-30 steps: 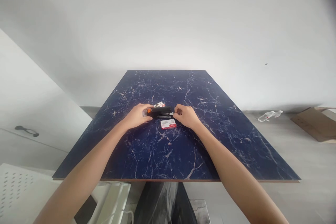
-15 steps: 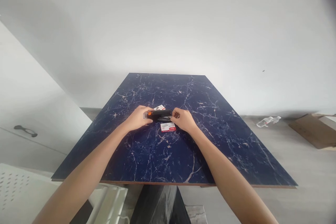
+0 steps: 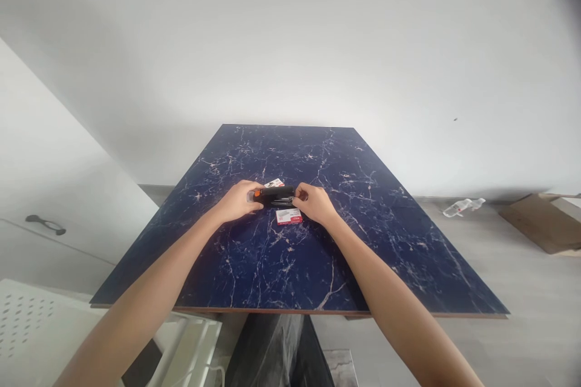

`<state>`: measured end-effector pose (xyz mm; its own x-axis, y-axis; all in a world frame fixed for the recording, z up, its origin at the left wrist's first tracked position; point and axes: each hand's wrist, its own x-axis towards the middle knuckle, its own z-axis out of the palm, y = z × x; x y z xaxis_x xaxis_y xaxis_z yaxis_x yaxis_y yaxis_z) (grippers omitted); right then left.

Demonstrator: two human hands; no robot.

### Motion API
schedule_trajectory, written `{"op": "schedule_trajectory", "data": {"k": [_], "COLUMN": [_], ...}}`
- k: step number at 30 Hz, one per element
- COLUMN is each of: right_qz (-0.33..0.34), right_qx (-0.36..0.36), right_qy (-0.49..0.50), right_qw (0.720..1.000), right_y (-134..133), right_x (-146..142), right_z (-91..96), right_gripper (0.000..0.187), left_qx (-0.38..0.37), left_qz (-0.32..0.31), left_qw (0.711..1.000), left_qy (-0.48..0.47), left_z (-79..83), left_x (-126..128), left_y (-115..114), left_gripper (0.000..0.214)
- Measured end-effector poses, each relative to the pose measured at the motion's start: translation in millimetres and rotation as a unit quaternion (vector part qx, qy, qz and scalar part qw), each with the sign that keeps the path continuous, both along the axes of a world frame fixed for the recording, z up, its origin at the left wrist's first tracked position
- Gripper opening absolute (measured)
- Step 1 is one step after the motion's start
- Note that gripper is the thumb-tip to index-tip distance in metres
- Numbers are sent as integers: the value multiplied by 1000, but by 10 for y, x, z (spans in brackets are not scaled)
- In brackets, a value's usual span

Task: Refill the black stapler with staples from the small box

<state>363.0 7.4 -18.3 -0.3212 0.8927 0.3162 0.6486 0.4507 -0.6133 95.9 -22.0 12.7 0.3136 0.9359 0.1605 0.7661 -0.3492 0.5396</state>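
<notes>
Black stapler [image 3: 273, 195] is held across the middle of the blue marble table [image 3: 295, 151], its orange end clenched in the grip of the left hand [image 3: 236, 201] and its other end grasped by the right hand [image 3: 315, 204]. A red-and-white staple box [image 3: 289, 216] lies at five o'clock from it, a second small box [image 3: 274, 183] at twelve. A plastic bottle [image 3: 463, 207] lies on the floor at the table's three o'clock.
</notes>
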Motion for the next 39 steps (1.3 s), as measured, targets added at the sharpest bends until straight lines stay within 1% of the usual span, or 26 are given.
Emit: {"op": "schedule_trajectory", "data": {"k": [5, 14, 18, 23, 26, 28, 30, 34, 37, 39], "right_qz": [-12, 26, 34, 33, 34, 33, 25, -7, -34, -35], "right_qx": [6, -10, -8, -9, -10, -7, -7, -12, -10, -20], "right_qy": [11, 19, 15, 14, 12, 9, 9, 5, -14, -26], "right_qw": [1000, 999, 999, 999, 999, 999, 1000, 1000, 999, 999], "right_y": [26, 48, 52, 49, 39, 36, 38, 40, 11, -24], "right_x": [-6, 25, 26, 32, 27, 15, 3, 27, 94, 127], "right_z": [-22, 9, 6, 4, 12, 15, 19, 59, 124, 166], "right_gripper": [6, 8, 6, 6, 6, 6, 7, 8, 7, 8], "left_qx": [-8, -6, -12, -48, -83, -92, -80, -7, 30, 48], "left_qz": [6, -8, -7, 2, -7, -14, -15, -6, 15, 20], "left_qw": [1000, 1000, 1000, 999, 995, 993, 995, 1000, 998, 997], "left_qy": [-5, 4, 4, -22, -60, -73, -61, 19, 60, 65], "left_z": [32, 21, 33, 49, 48, 44, 39, 28, 15, 5], "left_x": [26, 10, 17, 35, 38, 36, 38, 81, 195, 318], "left_y": [-6, 11, 6, -29, -56, -64, -61, -56, -109, -181], "left_gripper": [35, 36, 37, 37, 37, 37, 38, 44, 51, 57]}}
